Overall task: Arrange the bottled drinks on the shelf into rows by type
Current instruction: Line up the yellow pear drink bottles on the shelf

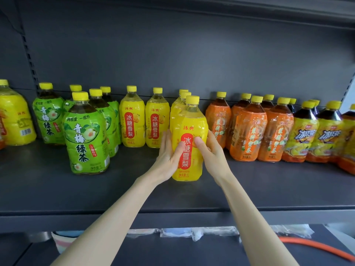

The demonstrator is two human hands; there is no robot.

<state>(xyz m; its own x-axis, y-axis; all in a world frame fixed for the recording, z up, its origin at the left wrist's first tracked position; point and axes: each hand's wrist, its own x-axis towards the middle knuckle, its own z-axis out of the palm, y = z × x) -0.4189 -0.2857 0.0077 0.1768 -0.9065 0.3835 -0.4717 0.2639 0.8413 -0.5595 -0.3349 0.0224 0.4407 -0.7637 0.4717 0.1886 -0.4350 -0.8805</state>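
Both hands' fingers (167,143) clasp upright yellow pear-drink bottle (189,139) on shelf (76,192)

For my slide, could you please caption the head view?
Both hands steady a yellow pear-drink bottle between green-tea and orange bottles.

Left hand (169,156) and right hand (209,150) cupped inward; arms outstretched

Yellow-labelled bottle (189,139) stands upright (yellow cap on), just right of the green-tea bottles (85,131), front of its row.
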